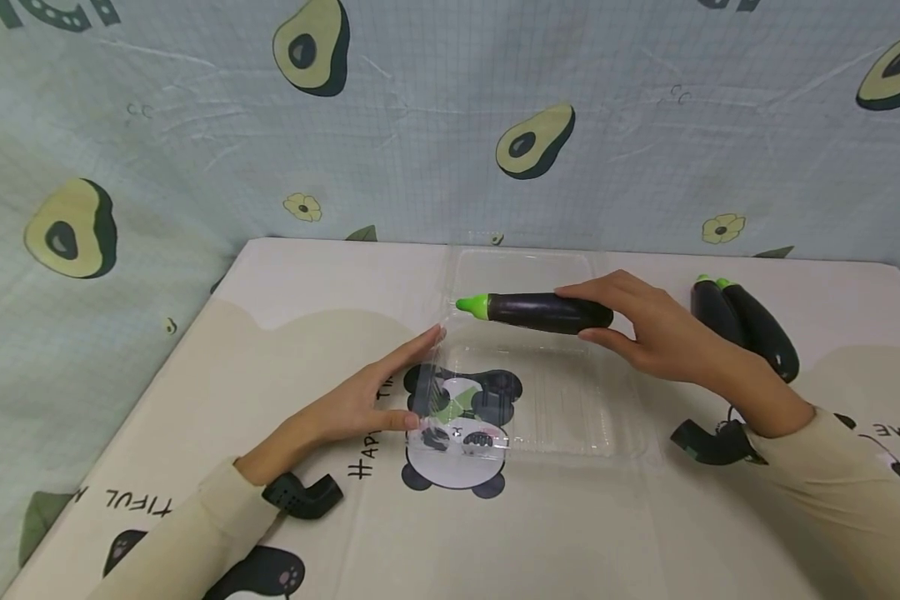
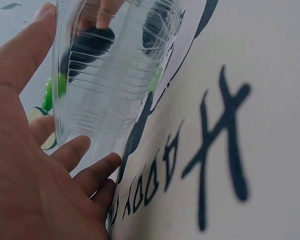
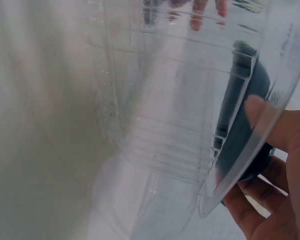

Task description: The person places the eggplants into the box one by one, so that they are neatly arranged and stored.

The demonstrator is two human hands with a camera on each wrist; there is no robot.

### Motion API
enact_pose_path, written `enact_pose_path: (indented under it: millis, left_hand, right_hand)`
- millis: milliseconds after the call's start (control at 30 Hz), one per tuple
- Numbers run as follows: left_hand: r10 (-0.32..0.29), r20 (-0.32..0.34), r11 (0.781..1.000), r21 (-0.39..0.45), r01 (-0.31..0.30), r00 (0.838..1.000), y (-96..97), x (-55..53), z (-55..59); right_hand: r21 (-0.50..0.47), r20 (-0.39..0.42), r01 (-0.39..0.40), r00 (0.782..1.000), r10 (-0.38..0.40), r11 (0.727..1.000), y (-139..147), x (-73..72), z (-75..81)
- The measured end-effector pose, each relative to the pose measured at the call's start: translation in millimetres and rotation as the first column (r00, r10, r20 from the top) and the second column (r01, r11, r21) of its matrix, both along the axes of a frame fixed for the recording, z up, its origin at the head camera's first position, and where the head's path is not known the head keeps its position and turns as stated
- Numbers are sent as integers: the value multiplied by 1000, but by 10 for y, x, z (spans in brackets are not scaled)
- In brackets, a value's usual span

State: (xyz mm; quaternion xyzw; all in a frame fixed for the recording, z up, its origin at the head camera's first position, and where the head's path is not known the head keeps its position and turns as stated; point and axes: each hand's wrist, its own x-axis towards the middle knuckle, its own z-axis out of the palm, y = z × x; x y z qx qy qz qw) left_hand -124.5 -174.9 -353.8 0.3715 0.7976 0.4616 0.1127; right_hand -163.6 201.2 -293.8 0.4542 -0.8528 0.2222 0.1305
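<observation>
A dark purple toy eggplant [image 1: 543, 312] with a bright green stem lies sideways over the clear plastic container [image 1: 570, 408], its stem pointing left. My right hand [image 1: 652, 329] grips its thick end between thumb and fingers. The right wrist view shows the eggplant [image 3: 245, 120] through the container's transparent wall. On the container's left side, my left hand [image 1: 367, 400] rests with fingers spread and thumb out against the wall. In the left wrist view the left hand [image 2: 45, 165] touches the ribbed side. The container's lid part [image 1: 525, 265] stands open at the back.
Two more eggplants [image 1: 746, 325] lie side by side on the right, behind the right forearm. The table [image 1: 570, 533] has a cloth with panda prints and lettering. A pale curtain [image 1: 420, 150] with avocado prints hangs along the table's back edge.
</observation>
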Motion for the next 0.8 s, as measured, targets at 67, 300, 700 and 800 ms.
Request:
enact_pose_path:
  millis: [67, 300, 700, 800]
  left_hand:
    - [-2, -1, 1000, 0, 2, 1000, -1, 2, 4]
    - [-4, -6, 1000, 0, 4, 1000, 4, 10, 13]
    - [-5, -5, 1000, 1, 5, 1000, -3, 4, 3]
    - [-4, -8, 1000, -4, 4, 1000, -3, 3, 3]
  right_hand:
    - [2, 10, -4, 1000, 4, 1000, -15, -3, -4]
    - [6, 15, -42, 999, 42, 999, -61, -8, -36]
    - [45, -11, -116, 993, 116, 992, -145, -1, -105]
    - [62, -8, -89, 996, 89, 994, -155, 12, -127]
